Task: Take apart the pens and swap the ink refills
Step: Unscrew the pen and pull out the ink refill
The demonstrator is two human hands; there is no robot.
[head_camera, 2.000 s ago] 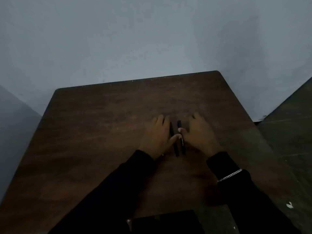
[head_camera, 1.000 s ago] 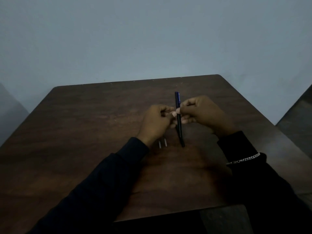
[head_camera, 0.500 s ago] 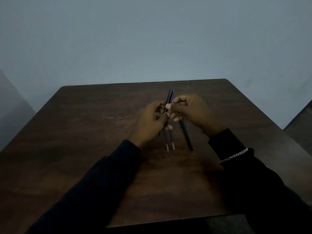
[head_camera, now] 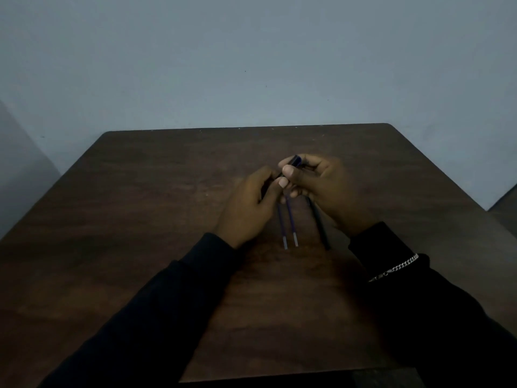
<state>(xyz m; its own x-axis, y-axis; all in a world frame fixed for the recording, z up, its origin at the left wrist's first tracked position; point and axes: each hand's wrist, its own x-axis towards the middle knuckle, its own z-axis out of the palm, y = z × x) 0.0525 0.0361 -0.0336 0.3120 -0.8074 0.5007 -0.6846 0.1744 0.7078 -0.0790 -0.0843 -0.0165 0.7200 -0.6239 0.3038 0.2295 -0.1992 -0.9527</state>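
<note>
In the right hand (head_camera: 327, 189), a blue barrel (head_camera: 296, 160); two refills (head_camera: 292, 228) on the table (head_camera: 167, 191).

No word, brand, number or sign can be read anywhere in this dim view. The dark pen barrel (head_camera: 295, 161) pinched at the fingertips of the right hand (head_camera: 324, 191), the second barrel (head_camera: 320, 228) below that hand and the two ink refills (head_camera: 291, 222) sticking out beneath the left hand (head_camera: 249, 211) all look plain. Fine print on them may simply be lost in the gloom and blur.
</note>
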